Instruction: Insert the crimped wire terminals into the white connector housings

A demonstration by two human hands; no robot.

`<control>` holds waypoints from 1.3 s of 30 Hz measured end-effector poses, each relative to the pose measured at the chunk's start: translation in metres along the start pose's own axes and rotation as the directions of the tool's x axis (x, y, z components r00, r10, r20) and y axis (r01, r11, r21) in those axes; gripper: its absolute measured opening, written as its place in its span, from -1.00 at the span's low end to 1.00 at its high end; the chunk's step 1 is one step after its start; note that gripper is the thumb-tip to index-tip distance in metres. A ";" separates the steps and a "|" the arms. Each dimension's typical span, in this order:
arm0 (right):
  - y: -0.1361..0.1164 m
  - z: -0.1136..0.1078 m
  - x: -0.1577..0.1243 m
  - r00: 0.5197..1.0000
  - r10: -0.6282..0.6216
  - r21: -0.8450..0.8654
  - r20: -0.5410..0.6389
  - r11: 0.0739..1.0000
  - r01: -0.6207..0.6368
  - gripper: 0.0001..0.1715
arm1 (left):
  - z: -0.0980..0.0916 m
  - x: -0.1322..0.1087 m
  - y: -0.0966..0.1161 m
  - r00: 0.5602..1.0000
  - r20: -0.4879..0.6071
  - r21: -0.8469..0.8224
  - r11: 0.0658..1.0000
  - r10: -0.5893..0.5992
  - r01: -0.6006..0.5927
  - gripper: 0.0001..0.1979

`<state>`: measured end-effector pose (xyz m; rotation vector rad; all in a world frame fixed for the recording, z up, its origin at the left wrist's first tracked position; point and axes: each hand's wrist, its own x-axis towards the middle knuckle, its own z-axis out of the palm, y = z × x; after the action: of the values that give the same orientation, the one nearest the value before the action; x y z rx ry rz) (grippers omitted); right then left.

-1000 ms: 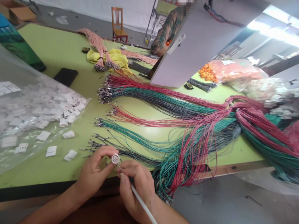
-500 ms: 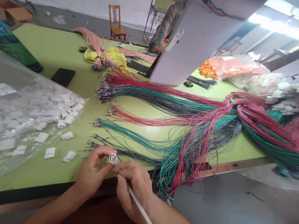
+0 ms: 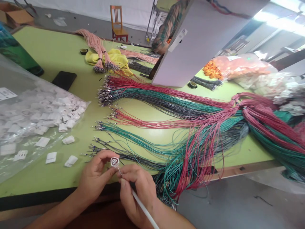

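Note:
Between thumb and index finger, my left hand (image 3: 94, 178) pinches a small white plastic connector housing (image 3: 114, 162), its open face turned up towards me. My right hand (image 3: 138, 187) is closed round a long, thin white cable (image 3: 145, 211), whose lower end runs out under the palm. From those fingertips a thin pale wire end (image 3: 119, 171) reaches to the edge of the housing; whether it goes inside I cannot tell. Just beyond my left hand lie black wires (image 3: 140, 161) with metal terminals. Green wires (image 3: 133, 136) and red wires (image 3: 143, 122) lie further back.
A clear bag (image 3: 47, 111) of white housings lies at left, several loose ones beside it. Behind are a phone (image 3: 64, 80), a yellow cloth (image 3: 119, 60) and pink wire bundles (image 3: 92, 43). A grey post (image 3: 186, 47) rises mid-table; a person's sleeve (image 3: 170, 25) shows behind it.
The housing has tilted slightly in my left fingers, so its open face shows more. Both hands stay almost in place, and the wires on the table lie as before.

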<state>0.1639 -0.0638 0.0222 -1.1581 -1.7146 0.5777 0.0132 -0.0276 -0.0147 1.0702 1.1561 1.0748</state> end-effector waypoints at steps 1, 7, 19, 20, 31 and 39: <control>0.000 0.000 -0.001 1.000 0.002 0.001 -0.004 1.000 -0.002 -0.66 | 0.000 0.000 0.000 1.000 -0.003 -0.006 1.000 -0.008 0.008 -0.82; -0.001 -0.003 -0.001 1.000 0.012 -0.013 -0.003 1.000 -0.013 -0.66 | 0.002 0.001 0.002 1.000 -0.022 -0.024 1.000 -0.020 0.019 -0.81; -0.005 -0.005 0.003 0.998 0.055 0.017 0.005 0.998 -0.055 -0.74 | 0.003 0.000 0.000 0.999 -0.002 -0.007 0.999 0.035 -0.035 -0.80; -0.005 -0.005 0.002 0.998 0.061 0.021 0.006 0.998 -0.061 -0.74 | 0.003 0.000 -0.001 0.999 -0.001 -0.011 0.999 0.046 -0.046 -0.80; -0.003 -0.004 0.002 0.997 0.074 0.050 0.017 0.996 -0.074 -0.77 | 0.001 0.000 -0.006 0.994 0.044 0.007 0.995 0.101 -0.101 -0.78; -0.004 -0.006 0.010 0.982 0.178 0.143 0.065 0.972 -0.186 -0.83 | -0.001 0.001 -0.009 0.958 0.104 0.124 0.952 0.267 -0.279 -0.77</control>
<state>0.1665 -0.0578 0.0325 -1.2094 -1.5883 0.8405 0.0128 -0.0278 -0.0243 1.4032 1.0442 1.1619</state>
